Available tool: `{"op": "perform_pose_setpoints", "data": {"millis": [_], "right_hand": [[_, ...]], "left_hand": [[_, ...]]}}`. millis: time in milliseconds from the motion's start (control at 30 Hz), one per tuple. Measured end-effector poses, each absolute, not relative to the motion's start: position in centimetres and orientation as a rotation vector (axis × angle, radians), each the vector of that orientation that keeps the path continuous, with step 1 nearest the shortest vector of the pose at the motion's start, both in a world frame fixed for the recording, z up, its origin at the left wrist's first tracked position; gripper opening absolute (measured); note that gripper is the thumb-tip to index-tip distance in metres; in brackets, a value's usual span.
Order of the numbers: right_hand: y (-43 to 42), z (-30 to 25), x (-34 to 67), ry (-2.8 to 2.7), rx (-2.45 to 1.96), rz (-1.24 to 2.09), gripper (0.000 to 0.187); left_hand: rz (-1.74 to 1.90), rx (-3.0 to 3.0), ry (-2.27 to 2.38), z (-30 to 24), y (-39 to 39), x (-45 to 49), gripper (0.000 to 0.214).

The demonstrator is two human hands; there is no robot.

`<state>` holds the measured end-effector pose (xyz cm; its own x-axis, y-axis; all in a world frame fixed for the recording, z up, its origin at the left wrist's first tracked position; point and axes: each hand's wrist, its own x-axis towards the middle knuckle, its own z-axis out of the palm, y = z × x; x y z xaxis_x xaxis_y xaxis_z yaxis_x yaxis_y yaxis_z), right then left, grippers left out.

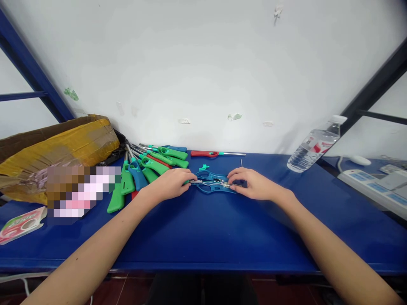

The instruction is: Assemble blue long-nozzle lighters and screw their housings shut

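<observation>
An opened blue lighter shell (212, 182) with metal parts inside lies flat on the blue table (203, 228), between both hands. My left hand (170, 184) rests on the table with fingers closed around the metal tube at the shell's left end. My right hand (251, 183) pinches the small parts at the shell's right end. A small green trigger piece (204, 167) lies just behind the shell.
A pile of several green, blue and red long-nosed lighters (149, 163) lies to the left. One red lighter (216, 153) sits by the wall. A taped cardboard box (54, 152) stands far left, a water bottle (313, 146) and a power strip (372, 186) to the right.
</observation>
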<state>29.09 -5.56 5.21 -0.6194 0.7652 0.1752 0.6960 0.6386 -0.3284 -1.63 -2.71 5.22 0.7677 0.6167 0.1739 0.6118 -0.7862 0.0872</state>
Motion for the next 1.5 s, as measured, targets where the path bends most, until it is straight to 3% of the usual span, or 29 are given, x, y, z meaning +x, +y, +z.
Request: {"op": "perform_pose_setpoints", "data": {"millis": [400, 833, 1200, 1500], "right_hand": [[-5.8, 5.0, 28.6, -2.593, -1.164, 0.252, 0.015], [-5.1, 1.8, 25.6, -2.367, -1.224, -0.016, 0.031], [-5.0, 1.5, 25.4, -2.261, -1.186, 0.154, 0.008], [-5.2, 1.6, 25.2, -2.25, -1.09, 0.155, 0.011]], "left_hand": [[0.299, 2.948, 1.074, 4.5, -3.1, -0.9, 0.024], [0.479, 2.973, 1.018, 3.7, -3.2, -0.1, 0.025], [0.54, 2.999, 0.967, 2.8, -3.0, 0.3, 0.023], [0.637, 3.023, 0.93, 2.6, -2.9, 0.4, 0.02]]}}
